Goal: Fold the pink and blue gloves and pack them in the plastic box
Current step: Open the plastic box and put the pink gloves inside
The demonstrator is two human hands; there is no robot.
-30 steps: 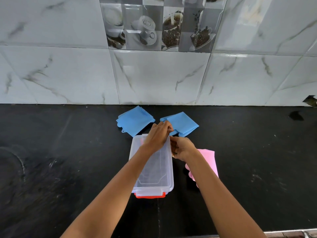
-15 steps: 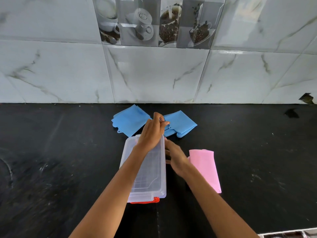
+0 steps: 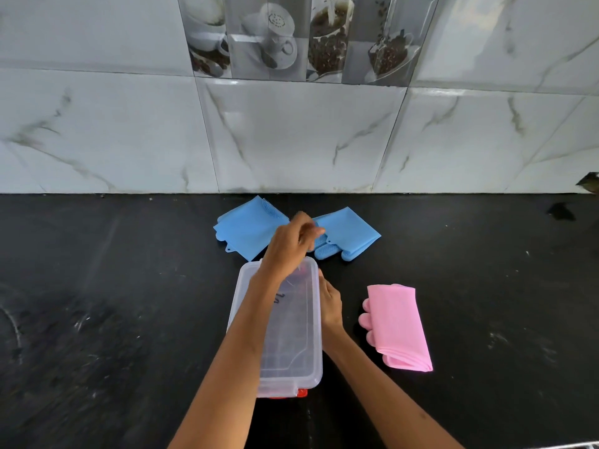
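plastic box point(image 3: 293, 335) – between hands | blue gloves point(image 3: 249, 226) behind | pink glove point(image 3: 400, 327) right

I am looking down at a black stone countertop point(image 3: 113, 319), its dark surface showing pale scuffs and smears. Behind it, a wall of large white marble-effect tiles point(image 3: 291, 134) is catching soft glare, and a decorative tile strip point(image 3: 291, 37) printed with coffee cups and beans is running along the top.
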